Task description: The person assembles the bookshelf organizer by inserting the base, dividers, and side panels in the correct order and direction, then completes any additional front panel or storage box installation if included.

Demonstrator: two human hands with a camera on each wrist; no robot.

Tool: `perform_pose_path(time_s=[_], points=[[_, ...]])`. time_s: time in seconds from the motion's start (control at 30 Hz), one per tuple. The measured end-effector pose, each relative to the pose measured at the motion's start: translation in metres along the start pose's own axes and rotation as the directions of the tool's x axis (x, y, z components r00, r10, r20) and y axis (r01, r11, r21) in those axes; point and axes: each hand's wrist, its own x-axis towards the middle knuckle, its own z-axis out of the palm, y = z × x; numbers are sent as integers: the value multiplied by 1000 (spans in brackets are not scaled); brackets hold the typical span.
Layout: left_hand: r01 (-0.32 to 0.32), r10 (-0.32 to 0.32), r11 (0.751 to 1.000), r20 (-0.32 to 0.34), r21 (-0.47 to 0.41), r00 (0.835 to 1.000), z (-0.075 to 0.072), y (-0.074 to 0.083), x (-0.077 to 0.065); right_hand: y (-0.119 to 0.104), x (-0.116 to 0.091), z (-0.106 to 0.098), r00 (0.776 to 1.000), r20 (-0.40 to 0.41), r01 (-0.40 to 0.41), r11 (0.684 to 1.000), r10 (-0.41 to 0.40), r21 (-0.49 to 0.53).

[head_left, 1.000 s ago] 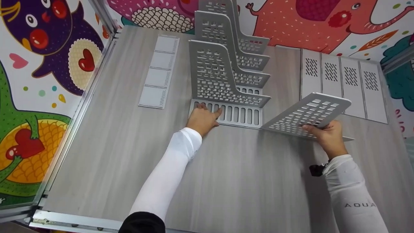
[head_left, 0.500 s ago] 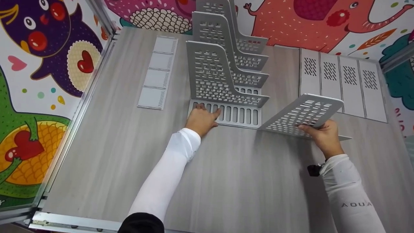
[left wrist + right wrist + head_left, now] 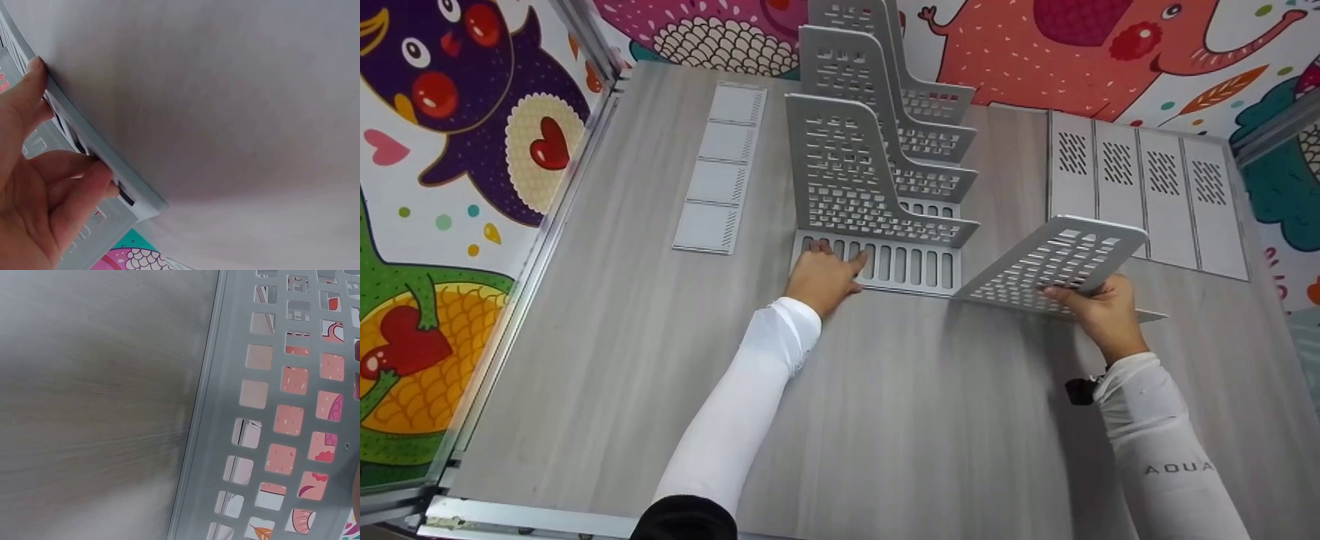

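Note:
In the head view my left hand (image 3: 823, 279) is at the front of a grey metal file rack (image 3: 844, 169), over its slotted base (image 3: 919, 268). The left wrist view shows its fingers (image 3: 84, 185) bent at the slots and gripping the base's front edge. My right hand (image 3: 1102, 311) grips a perforated grey end panel (image 3: 1054, 259), thumb on the near face and fingers behind. This panel leans to the right, with its lower left corner at the base's right front corner. The right wrist view shows the panel's holes (image 3: 284, 422) close up; most of the right hand is out of frame there.
A narrow white panel strip (image 3: 720, 169) lies flat on the wooden table (image 3: 607, 360) at left. Another white slotted panel (image 3: 1147, 176) lies at the back right, partly behind the held panel. Metal rails (image 3: 532, 517) and printed walls border the table.
The scene shifts slightly left as the head view moves. My right hand and the tilted panel have barely moved against the rack; my left hand stays at the base.

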Motion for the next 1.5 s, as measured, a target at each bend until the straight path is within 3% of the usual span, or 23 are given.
perform_pose_path(time_s=[0.4, 0.77, 1.0, 1.13, 1.23, 1.33, 1.4, 1.5], points=[[-5, 5, 1000, 17, 6, 1000, 0, -1, -1, 1, 2, 14, 999, 29, 17, 998, -18, 60], [4, -4, 1000, -17, -28, 1000, 0, -2, -2, -3, 8, 31, 996, 61, 64, 998, -65, 26], [7, -7, 1000, -26, 13, 1000, -1, 1, -1, -5, 9, 39, 996, 74, 37, 998, -40, 41], [-6, 5, 1000, 2, 24, 1000, -6, 0, -1, -8, 11, 38, 996, 77, 37, 999, -40, 36], [-44, 45, 997, 20, -70, 999, -10, -10, -1, -8, 13, 37, 996, 83, 37, 999, -39, 31], [-40, 40, 963, -7, -267, 999, -13, -30, -4, -7, 15, 36, 995, 94, 35, 999, -37, 26], [1, -17, 931, -41, -364, 999, -11, -47, -10, -7, 16, 36, 993, 111, 34, 999, -35, 14], [116, -152, 881, -42, -458, 988, -3, -71, -20, -7, 18, 36, 991, 130, 40, 999, -39, -11]])
